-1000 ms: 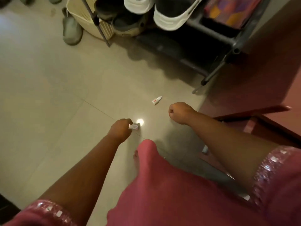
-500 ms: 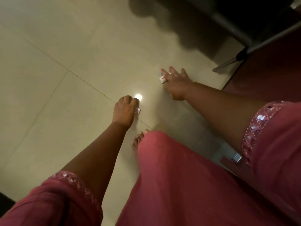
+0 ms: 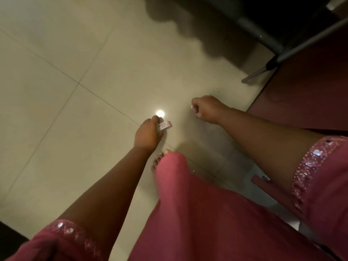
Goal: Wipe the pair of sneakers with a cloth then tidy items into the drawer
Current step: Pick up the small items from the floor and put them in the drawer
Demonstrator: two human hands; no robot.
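My left hand hangs over the tiled floor and grips a small white and pink box that sticks out to the right of the fingers. To its right, my right hand is closed in a fist; a sliver of the small white bottle shows at its knuckles, the rest is hidden inside. Neither the sneakers nor a cloth are in view. A dark red drawer edge shows under my right forearm.
The metal legs of a shoe rack stand at the top right beside a dark red cabinet. My bare foot and pink clothing fill the lower middle. A bright light reflection lies on the beige floor tiles.
My right hand reached the small white bottle on the floor, closed on it and lifted away. My left hand kept hold of the small box. The view tilted down, losing the shoes.
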